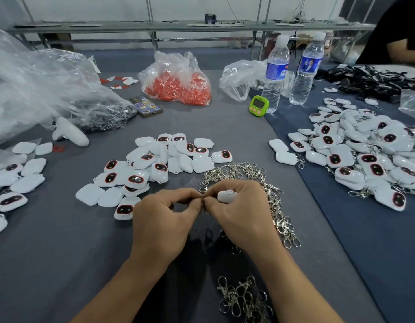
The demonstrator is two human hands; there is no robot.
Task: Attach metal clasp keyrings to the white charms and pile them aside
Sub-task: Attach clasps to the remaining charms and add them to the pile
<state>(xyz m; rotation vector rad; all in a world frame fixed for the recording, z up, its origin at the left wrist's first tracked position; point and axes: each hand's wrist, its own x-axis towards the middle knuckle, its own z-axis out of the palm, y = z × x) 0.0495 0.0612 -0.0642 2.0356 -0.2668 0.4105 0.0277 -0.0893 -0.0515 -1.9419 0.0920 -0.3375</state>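
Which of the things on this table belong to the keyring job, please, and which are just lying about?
Job: held charm, loose charms, metal clasps, finished pile.
Lying about: water bottles, green timer, phone, orange-filled bag.

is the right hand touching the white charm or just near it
Touching. The head view shows the right hand gripping the white charm, which pokes out between its thumb and curled fingers.
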